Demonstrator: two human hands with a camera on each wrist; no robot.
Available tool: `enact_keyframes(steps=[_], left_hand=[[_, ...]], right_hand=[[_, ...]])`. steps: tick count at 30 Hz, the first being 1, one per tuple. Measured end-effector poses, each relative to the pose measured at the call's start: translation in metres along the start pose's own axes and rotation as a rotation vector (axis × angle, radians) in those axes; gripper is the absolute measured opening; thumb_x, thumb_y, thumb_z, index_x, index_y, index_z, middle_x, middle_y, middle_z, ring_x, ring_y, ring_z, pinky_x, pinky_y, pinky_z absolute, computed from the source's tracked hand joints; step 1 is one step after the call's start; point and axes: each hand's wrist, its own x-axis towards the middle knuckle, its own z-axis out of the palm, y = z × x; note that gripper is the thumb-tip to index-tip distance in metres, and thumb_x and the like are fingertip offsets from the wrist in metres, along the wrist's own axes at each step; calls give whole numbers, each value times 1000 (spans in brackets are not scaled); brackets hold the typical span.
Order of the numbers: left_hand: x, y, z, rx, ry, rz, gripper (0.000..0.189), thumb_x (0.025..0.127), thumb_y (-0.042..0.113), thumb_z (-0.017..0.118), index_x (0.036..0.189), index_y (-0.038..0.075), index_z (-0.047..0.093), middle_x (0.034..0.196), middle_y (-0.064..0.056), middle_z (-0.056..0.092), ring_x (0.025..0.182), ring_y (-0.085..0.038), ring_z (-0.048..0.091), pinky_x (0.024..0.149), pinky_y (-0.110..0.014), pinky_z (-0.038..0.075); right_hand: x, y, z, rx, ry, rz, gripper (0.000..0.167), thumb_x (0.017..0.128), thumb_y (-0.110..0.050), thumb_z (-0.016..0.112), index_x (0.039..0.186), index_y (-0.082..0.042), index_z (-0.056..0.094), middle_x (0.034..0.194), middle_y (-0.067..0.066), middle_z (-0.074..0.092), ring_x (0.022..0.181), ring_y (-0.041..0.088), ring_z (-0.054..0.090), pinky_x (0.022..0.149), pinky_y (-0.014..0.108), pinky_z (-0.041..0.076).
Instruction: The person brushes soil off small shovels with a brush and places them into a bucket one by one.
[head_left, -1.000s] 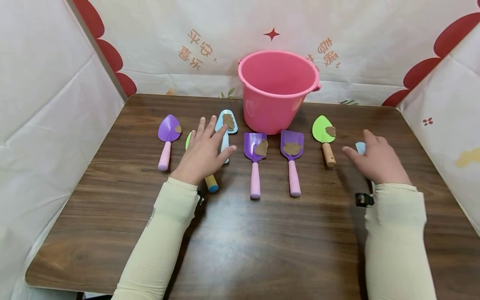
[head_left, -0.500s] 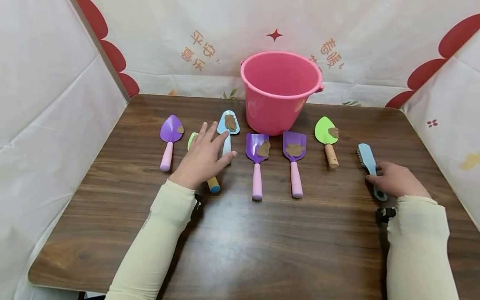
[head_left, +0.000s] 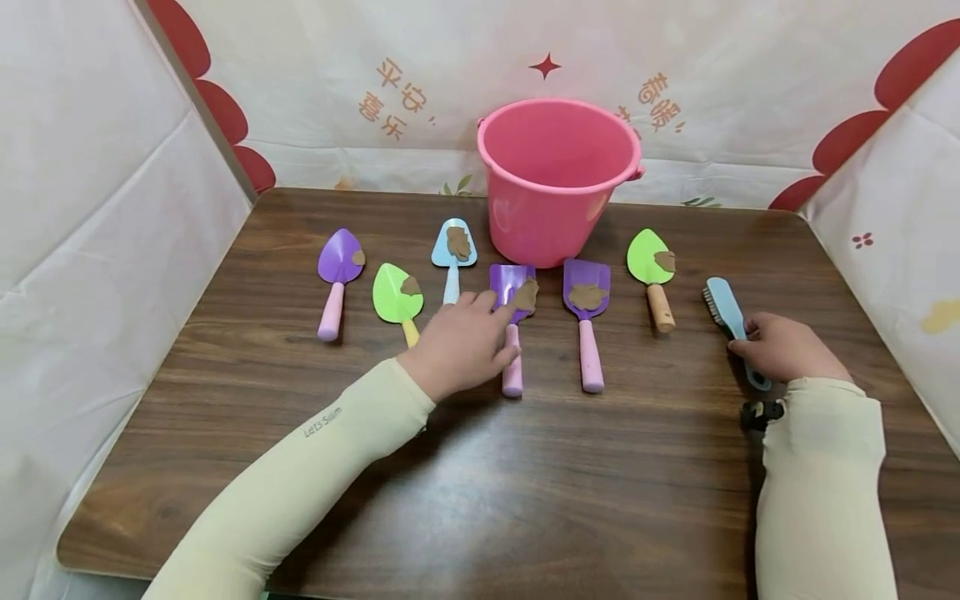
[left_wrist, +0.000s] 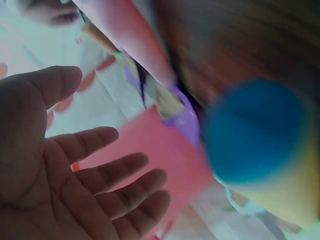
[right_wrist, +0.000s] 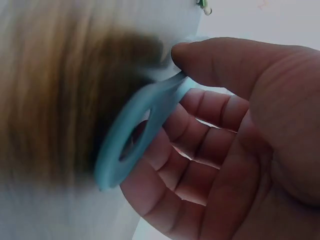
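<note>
My right hand [head_left: 795, 350] pinches the handle of a light blue brush [head_left: 724, 300] near the table's right side. Its bristles face left in the head view. The right wrist view shows thumb and fingers on the brush handle [right_wrist: 106, 167], which ends in a loop. My left hand [head_left: 463, 346] reaches over a purple square-bladed shovel [head_left: 512, 379] with a pink handle, fingers loosely spread and overlapping it. A brown patch [head_left: 526, 295] marks its blade. Nothing lies in the left palm [left_wrist: 65, 195] in the left wrist view. The hand hides part of a yellow-handled green trowel [head_left: 392, 293].
A pink bucket [head_left: 543, 225] stands at the back of the brown table [head_left: 585, 492]. A purple trowel [head_left: 339, 258], a light blue shovel [head_left: 452, 275], another purple shovel [head_left: 590, 354] and a wooden-handled green trowel [head_left: 645, 254] lie in the row, with brown patches.
My left hand has moved right, from over the yellow-handled green trowel to the purple shovel. My right hand has come down and taken the brush by its handle.
</note>
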Motion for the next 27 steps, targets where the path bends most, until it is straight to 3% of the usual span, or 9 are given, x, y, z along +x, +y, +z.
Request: enact_keyframes(steps=[4, 9, 13, 18, 23, 27], left_hand=[[10, 18, 2, -12, -45, 5, 57, 95, 50, 58, 138, 14, 56, 126, -10, 61, 105, -29, 59, 81, -41, 53], [17, 34, 16, -18, -111, -75, 59, 95, 53, 56, 138, 12, 54, 122, -12, 62, 94, -28, 65, 71, -41, 55], [21, 42, 25, -5, -161, -147, 61, 95, 53, 57, 138, 9, 53, 112, -13, 62, 84, -25, 67, 64, -40, 55], [25, 47, 28, 19, -220, -177, 54, 95, 49, 56, 130, 8, 57, 111, -14, 63, 88, -24, 68, 64, -40, 55], [22, 44, 30, 51, -214, -158, 42, 97, 38, 55, 124, 6, 61, 110, -15, 64, 82, -22, 67, 60, -38, 55], [17, 40, 34, -9, -174, -141, 33, 95, 30, 59, 116, 5, 62, 106, -17, 63, 80, -22, 66, 59, -38, 55]], right_hand=[[1, -5, 1, 10, -2, 8, 39, 97, -22, 57, 114, 13, 53, 90, 25, 59, 76, 33, 55, 61, 42, 47], [1, -7, 1, 22, 4, 3, 41, 97, -23, 58, 116, 12, 53, 94, 28, 60, 78, 34, 56, 61, 42, 48], [3, -7, -1, 38, -2, -3, 44, 97, -25, 58, 118, 13, 51, 95, 27, 60, 77, 32, 56, 61, 40, 48], [5, -4, -6, 33, -3, -9, 47, 97, -26, 58, 120, 13, 49, 101, 31, 58, 81, 35, 56, 64, 43, 48], [5, -2, -7, 40, -2, -1, 50, 98, -26, 58, 123, 15, 46, 108, 35, 56, 85, 39, 57, 66, 46, 50], [5, -3, -4, 36, -4, -3, 49, 98, -27, 58, 123, 13, 47, 110, 35, 56, 87, 39, 57, 68, 47, 50]])
